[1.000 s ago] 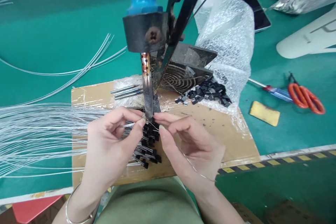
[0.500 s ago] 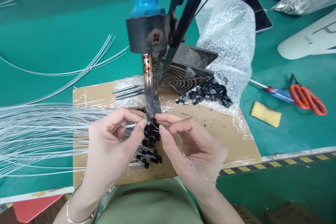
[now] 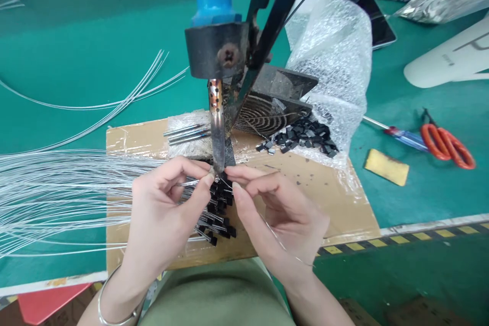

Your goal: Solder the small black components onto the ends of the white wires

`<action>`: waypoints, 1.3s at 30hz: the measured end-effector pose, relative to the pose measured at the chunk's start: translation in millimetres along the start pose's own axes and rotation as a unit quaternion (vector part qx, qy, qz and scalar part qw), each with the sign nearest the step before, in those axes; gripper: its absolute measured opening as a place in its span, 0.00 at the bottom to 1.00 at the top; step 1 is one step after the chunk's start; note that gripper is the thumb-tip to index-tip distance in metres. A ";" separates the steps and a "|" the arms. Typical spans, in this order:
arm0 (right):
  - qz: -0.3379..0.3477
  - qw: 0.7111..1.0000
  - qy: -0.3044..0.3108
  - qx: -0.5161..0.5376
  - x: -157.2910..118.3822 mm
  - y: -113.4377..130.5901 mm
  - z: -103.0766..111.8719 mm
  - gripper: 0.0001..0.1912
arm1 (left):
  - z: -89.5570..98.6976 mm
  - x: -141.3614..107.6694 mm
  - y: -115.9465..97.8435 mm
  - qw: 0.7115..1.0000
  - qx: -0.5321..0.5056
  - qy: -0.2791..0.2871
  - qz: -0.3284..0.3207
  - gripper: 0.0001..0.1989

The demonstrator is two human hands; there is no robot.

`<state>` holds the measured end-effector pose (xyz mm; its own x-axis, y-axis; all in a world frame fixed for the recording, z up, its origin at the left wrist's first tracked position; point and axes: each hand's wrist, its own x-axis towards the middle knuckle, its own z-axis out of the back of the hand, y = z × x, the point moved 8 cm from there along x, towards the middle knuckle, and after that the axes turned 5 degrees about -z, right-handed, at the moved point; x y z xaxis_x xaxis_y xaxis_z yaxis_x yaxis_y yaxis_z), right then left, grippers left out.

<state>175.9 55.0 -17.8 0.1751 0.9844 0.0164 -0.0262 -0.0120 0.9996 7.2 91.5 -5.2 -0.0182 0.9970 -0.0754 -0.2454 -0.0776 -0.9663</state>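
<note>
My left hand (image 3: 168, 209) pinches a white wire (image 3: 189, 182) between thumb and forefinger, its end just at the tip of an upright soldering iron (image 3: 217, 137). In my right hand (image 3: 286, 214), thumb and fingertips are closed on a thin strand of solder wire (image 3: 275, 237), which trails back across the palm. The solder's front end reaches toward the iron's tip; whether they touch is too small to tell. Below my fingertips lie several white wires ending in black connectors (image 3: 221, 206). Their bundle (image 3: 69, 188) runs off to the left.
A black stand (image 3: 263, 35) clamps the iron from above. Behind are a fan with a round grille (image 3: 263, 114) and a pile of small black parts (image 3: 305, 135) on bubble wrap (image 3: 332, 56). At right lie a yellow sponge (image 3: 387, 167), a screwdriver (image 3: 407, 138) and orange-handled scissors (image 3: 446, 141). Cardboard (image 3: 324, 204) lies underneath.
</note>
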 end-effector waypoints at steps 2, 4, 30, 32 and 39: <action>0.000 1.000 0.000 0.000 -0.3 0.3 -0.4 0.10 | -0.1 -0.5 0.2 1.000 0.000 0.000 0.002 0.09; -0.001 1.000 -0.003 0.001 -0.5 0.4 -0.5 0.10 | 0.2 -0.6 0.5 1.000 0.001 -0.001 0.003 0.09; 0.024 0.999 -0.023 -0.022 -2.2 2.7 -0.8 0.10 | 1.0 -1.8 -0.3 1.000 0.001 0.000 -0.006 0.10; 0.025 0.999 -0.023 -0.022 -3.0 1.3 -1.1 0.09 | 1.0 -1.1 -0.5 1.000 0.001 -0.001 -0.005 0.10; 0.039 0.998 -0.032 -0.036 -4.9 1.3 -2.1 0.08 | 1.2 -1.2 -0.2 1.000 -0.006 -0.004 -0.005 0.09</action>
<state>173.0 50.5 -16.6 0.2331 0.9675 0.0979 -0.1131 -0.0730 0.9909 6.2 90.3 -4.6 -0.0232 0.9977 -0.0636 -0.2336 -0.0673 -0.9700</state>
